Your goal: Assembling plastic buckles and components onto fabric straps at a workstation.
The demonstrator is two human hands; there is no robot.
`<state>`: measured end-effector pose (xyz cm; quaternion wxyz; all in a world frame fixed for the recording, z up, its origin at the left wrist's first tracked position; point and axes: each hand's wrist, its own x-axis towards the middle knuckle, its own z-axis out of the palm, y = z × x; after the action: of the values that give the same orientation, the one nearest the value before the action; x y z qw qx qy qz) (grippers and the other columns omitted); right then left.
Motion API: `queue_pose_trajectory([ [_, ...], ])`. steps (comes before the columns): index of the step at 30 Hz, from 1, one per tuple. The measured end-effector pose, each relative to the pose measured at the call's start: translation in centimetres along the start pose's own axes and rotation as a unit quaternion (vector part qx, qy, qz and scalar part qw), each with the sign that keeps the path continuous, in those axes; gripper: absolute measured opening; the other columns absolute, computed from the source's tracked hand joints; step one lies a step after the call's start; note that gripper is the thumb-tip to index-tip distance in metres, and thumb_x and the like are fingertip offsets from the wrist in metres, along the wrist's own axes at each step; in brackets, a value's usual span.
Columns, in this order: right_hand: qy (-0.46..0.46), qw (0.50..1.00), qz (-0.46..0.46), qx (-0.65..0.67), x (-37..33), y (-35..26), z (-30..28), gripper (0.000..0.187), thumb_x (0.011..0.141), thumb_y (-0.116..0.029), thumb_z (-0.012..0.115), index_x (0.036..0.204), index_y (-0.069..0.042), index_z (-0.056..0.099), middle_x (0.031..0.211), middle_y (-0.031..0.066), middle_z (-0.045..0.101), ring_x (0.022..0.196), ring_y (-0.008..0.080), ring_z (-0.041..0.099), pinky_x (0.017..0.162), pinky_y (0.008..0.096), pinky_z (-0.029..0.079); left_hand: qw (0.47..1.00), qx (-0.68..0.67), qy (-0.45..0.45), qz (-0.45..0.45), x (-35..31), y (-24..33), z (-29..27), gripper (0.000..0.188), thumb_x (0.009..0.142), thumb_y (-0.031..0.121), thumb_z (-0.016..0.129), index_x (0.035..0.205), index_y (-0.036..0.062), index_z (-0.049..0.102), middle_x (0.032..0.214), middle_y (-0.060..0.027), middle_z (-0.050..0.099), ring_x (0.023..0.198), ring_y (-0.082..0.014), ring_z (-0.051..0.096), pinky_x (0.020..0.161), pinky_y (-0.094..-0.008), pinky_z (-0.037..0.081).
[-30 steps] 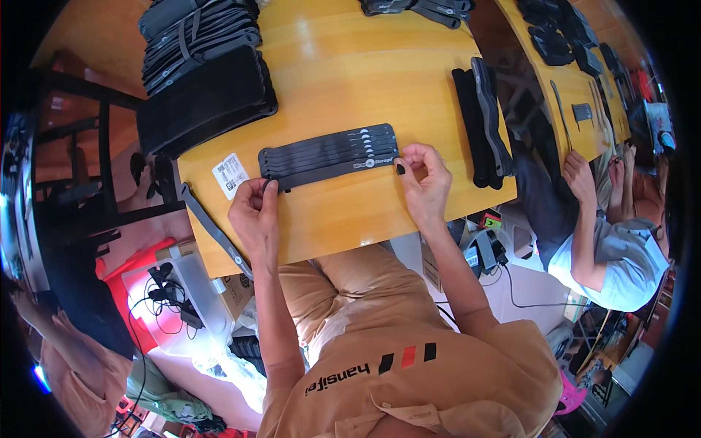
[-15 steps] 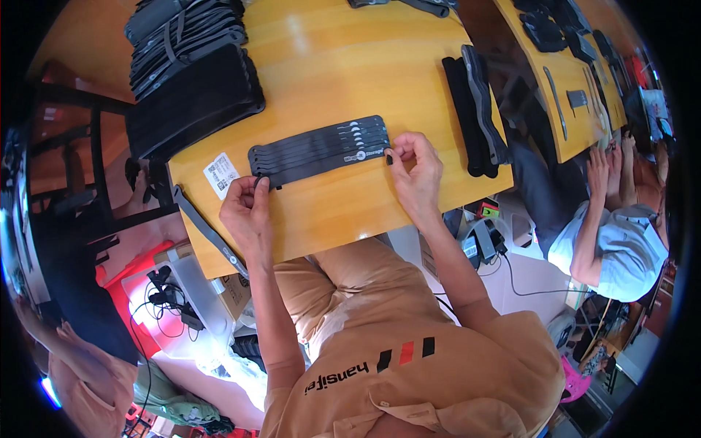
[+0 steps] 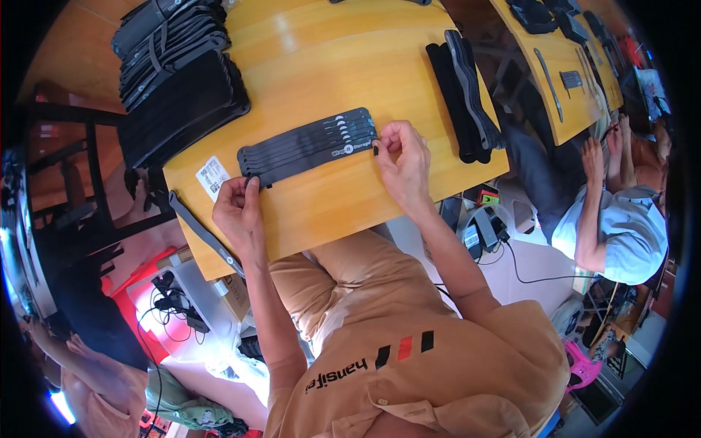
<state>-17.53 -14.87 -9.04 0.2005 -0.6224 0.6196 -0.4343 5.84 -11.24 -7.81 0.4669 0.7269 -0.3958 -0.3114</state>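
Several dark grey straps (image 3: 303, 148) with white print lie overlapped in a fanned row on the wooden table before me. My left hand (image 3: 239, 213) pinches the left end of the nearest strap between thumb and fingers. At the other end, the thumb and fingers of my right hand (image 3: 406, 166) are closed on the strap's right tip. A white label (image 3: 212, 177) with printed codes lies just beyond my left hand. One loose grey strap (image 3: 204, 232) runs along the table's left edge.
Piled at the far left are banded grey straps (image 3: 175, 62) and a black stack (image 3: 186, 113). Long black and grey strap bundles (image 3: 454, 102) lie along the right edge. A bin with cables (image 3: 193, 296) stands below left. Another person (image 3: 610, 233) sits at a second table (image 3: 558, 80).
The whole view has shifted slightly, moving the table and straps a little up and left in the picture. Both hands keep their pinch at the strap's ends.
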Motion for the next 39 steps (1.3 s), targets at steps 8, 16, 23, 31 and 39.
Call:
queue_pose_trajectory([
  [8, -0.004, 1.000, 0.004, 0.005, 0.2, -0.3, -0.1, 0.022, 0.069, 0.004, 0.063, 0.082, -0.007, 0.050, 0.067, 0.0033, 0.052, 0.062, 0.0201, 0.051, 0.069, 0.0331, 0.036, 1.000, -0.015, 0.000, -0.013, 0.0, 0.0, 0.0, 0.009, 0.081, 0.005, 0.064, 0.080, -0.0019, 0.059, 0.063, 0.0031, 0.052, 0.054, -0.0013, 0.041, 0.048, -0.0165, 0.031],
  [16, -0.007, 1.000, 0.002, -0.006, 0.2, -0.5, -0.2, 0.022, 0.068, 0.004, 0.064, 0.079, -0.007, 0.049, 0.065, 0.0033, 0.051, 0.063, 0.0207, 0.051, 0.068, 0.0334, 0.035, 1.000, -0.004, 0.007, -0.020, 0.2, -0.1, 0.1, 0.009, 0.080, 0.005, 0.065, 0.079, -0.0019, 0.060, 0.062, 0.0029, 0.052, 0.052, -0.0014, 0.041, 0.047, -0.0166, 0.032],
  [23, -0.002, 1.000, 0.011, -0.009, 0.2, -0.5, -0.1, 0.022, 0.068, 0.004, 0.064, 0.080, -0.007, 0.049, 0.065, 0.0033, 0.051, 0.063, 0.0209, 0.051, 0.068, 0.0338, 0.035, 1.000, -0.006, 0.011, -0.020, 0.4, -0.1, 0.1, 0.009, 0.078, 0.003, 0.067, 0.078, -0.0014, 0.059, 0.062, 0.0026, 0.053, 0.052, -0.0019, 0.041, 0.048, -0.0163, 0.033],
  [31, 0.012, 1.000, -0.009, -0.021, 0.0, 0.3, 0.3, 0.025, 0.066, 0.007, 0.061, 0.085, -0.007, 0.051, 0.066, 0.0041, 0.052, 0.067, 0.0224, 0.052, 0.067, 0.0348, 0.036, 0.998, -0.030, 0.039, 0.041, 0.0, -0.3, 0.5, 0.009, 0.077, 0.000, 0.067, 0.077, 0.0007, 0.058, 0.061, 0.0035, 0.051, 0.052, -0.0021, 0.040, 0.046, -0.0165, 0.033],
  [39, 0.002, 1.000, -0.006, -0.007, 0.0, 0.5, 0.3, 0.025, 0.066, 0.007, 0.060, 0.085, -0.007, 0.052, 0.067, 0.0048, 0.053, 0.068, 0.0234, 0.052, 0.066, 0.0357, 0.037, 0.999, -0.026, 0.016, 0.018, 0.5, -0.9, 0.1, 0.009, 0.078, 0.003, 0.065, 0.077, 0.0009, 0.057, 0.062, 0.0020, 0.051, 0.051, -0.0029, 0.041, 0.045, -0.0174, 0.032],
])
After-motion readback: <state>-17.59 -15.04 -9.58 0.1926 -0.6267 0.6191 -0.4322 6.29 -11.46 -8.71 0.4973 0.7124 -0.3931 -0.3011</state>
